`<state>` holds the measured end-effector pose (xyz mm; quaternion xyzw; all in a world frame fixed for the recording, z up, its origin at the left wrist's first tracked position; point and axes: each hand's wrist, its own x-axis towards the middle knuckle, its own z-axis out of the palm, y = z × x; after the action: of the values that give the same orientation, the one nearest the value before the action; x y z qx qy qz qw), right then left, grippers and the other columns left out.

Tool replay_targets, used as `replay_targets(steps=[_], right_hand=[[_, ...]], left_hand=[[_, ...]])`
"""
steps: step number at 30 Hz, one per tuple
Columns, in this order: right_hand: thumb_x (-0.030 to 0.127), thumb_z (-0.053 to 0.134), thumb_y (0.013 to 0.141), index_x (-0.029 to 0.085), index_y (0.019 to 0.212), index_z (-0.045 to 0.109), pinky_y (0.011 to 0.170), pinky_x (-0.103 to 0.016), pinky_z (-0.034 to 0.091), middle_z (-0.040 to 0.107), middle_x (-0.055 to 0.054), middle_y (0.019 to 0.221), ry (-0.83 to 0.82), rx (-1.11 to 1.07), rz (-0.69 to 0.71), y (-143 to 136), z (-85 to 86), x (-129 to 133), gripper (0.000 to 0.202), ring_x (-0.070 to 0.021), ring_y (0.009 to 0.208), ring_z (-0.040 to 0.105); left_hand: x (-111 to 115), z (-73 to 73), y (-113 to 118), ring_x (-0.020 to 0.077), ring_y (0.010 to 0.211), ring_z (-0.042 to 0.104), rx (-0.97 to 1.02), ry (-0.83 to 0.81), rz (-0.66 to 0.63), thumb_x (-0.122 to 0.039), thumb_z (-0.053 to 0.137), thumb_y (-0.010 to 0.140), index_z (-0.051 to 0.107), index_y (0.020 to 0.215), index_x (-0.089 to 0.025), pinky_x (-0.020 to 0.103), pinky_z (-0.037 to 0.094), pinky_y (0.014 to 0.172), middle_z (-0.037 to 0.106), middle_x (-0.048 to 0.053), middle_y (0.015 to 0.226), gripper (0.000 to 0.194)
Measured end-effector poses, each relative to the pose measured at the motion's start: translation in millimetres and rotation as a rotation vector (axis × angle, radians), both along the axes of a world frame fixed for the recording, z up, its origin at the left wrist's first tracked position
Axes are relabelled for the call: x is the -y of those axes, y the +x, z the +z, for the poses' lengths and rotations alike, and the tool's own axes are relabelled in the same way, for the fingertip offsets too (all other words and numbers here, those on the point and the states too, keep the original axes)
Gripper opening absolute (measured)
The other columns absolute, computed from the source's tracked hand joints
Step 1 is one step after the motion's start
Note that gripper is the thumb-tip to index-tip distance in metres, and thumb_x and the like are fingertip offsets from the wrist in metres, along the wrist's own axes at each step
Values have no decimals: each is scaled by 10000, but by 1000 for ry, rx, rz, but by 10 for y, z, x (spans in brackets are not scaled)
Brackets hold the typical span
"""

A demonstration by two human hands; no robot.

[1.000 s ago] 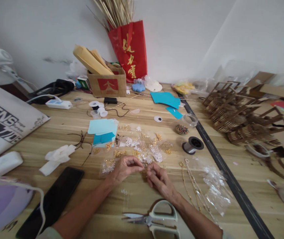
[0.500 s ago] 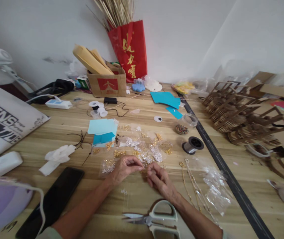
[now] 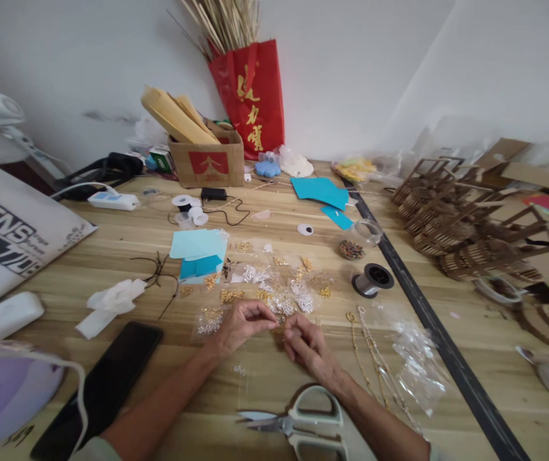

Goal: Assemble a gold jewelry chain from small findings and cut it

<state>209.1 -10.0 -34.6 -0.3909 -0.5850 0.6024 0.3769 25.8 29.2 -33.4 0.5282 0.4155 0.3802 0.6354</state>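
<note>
My left hand (image 3: pixel 244 325) is closed in a pinch, fingertips pointing right. Facing it, a small gap away, my right hand (image 3: pixel 309 346) has its fingers curled and pinched. Whatever sits between the fingertips is too small to make out. Just beyond both hands lie silver beads (image 3: pixel 281 302) and gold beads (image 3: pixel 230 296) in clear bags. A thin clear thread with a few small silver beads (image 3: pixel 240 369) shows below my left hand. Scissors (image 3: pixel 298 419) lie near my right forearm, blades pointing left. Gold and silver chains (image 3: pixel 373 349) are spread to the right of my right hand.
A wire spool (image 3: pixel 373 280) and a jar of dark beads (image 3: pixel 352 248) stand to the right. Clear plastic bags (image 3: pixel 418 358) lie beyond the chains. A black phone (image 3: pixel 98 387) is at left, near white tissue (image 3: pixel 113 304). Wooden baskets (image 3: pixel 466 218) crowd the right side.
</note>
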Motion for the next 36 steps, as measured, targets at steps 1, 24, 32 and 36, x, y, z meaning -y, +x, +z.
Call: replay_targets(steps=[1, 24, 32, 36], right_hand=[[508, 483, 908, 192, 795, 446, 428, -207, 213, 456, 69, 513, 0, 0, -1, 0, 2, 0, 337, -75, 427, 305], [522, 478, 907, 189, 797, 463, 441, -210, 244, 470, 57, 521, 37, 20, -3, -2, -23, -9, 351, -85, 443, 342], [522, 485, 903, 188, 800, 458, 425, -203, 234, 462, 62, 516, 12, 5, -3, -9, -13, -7, 351, -77, 427, 319], [522, 487, 902, 188, 793, 464, 434, -208, 243, 462, 58, 519, 27, 7, -6, -9, -8, -8, 352, -84, 440, 337]], left_hand=[[0, 1, 0, 160, 693, 642, -1, -1, -1, -256, 792, 623, 695, 690, -123, 269, 495, 703, 708, 39, 703, 178], [20, 14, 24, 145, 673, 631, 31, -27, -37, -280, 798, 617, 690, 721, -127, 250, 491, 676, 703, 29, 702, 214], [25, 1, 36, 148, 669, 621, -13, 12, -64, -313, 787, 631, 689, 726, -126, 247, 482, 650, 696, 38, 707, 232], [23, -17, 37, 149, 671, 624, -7, 12, -73, -313, 787, 632, 686, 726, -129, 253, 484, 659, 696, 36, 705, 230]])
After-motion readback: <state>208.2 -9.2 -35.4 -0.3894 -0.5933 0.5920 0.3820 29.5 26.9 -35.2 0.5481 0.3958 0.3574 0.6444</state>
